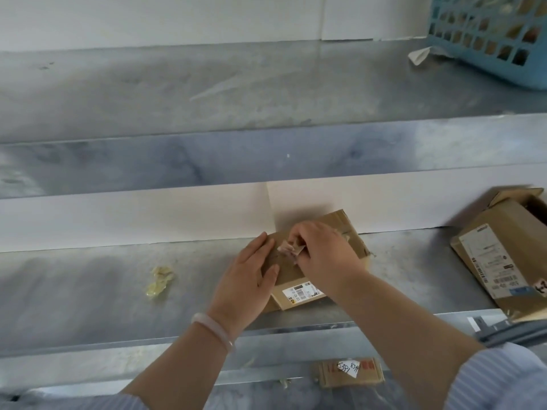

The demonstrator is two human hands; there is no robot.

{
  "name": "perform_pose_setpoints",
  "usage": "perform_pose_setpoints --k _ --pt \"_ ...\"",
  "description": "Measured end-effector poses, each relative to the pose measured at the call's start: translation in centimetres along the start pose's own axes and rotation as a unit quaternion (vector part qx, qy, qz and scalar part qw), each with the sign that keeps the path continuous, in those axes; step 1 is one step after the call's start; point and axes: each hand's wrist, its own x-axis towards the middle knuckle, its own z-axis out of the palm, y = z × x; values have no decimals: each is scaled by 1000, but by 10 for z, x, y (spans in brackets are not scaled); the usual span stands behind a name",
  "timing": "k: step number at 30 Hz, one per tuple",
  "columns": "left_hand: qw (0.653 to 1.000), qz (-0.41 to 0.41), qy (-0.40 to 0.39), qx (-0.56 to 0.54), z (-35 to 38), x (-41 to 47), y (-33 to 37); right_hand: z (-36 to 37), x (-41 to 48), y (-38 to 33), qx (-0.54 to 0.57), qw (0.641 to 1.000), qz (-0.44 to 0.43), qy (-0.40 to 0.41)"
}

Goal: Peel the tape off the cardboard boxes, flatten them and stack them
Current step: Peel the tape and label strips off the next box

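On the metal bench [88, 285], close to its back edge, sits a small cardboard box [344, 224]. My left hand [251, 273] lies flat on top of the box, fingers straight, pressing it down. My right hand [322, 253] is just beside it, and its fingers pinch a crumpled bit of tape [288, 249] that sticks up from the box top. A yellow ball of tape [159, 281] lies on the bench to the left, well apart from the box. A bigger box [500, 250] lies tilted at the right edge. A blue basket [488, 34] stands on the shelf above, at its right end.
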Motion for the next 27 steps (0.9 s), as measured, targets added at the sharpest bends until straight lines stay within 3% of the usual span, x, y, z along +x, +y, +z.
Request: perform_pose_setpoints --k 8,13,19,24,27 --pt "998 -9 -5 -67 6 6 8 -16 -3 10 202 964 111 130" --pt "996 -1 -15 -84 16 12 14 -20 -9 16 71 986 8 150" --pt "999 2 -11 -44 19 18 11 -19 -16 22 -122 990 -55 54" --pt "1000 0 -15 -19 20 23 15 -24 -24 20 -100 993 -14 65" --pt "1000 3 -17 -4 21 26 20 -28 -24 20 -153 986 27 66"
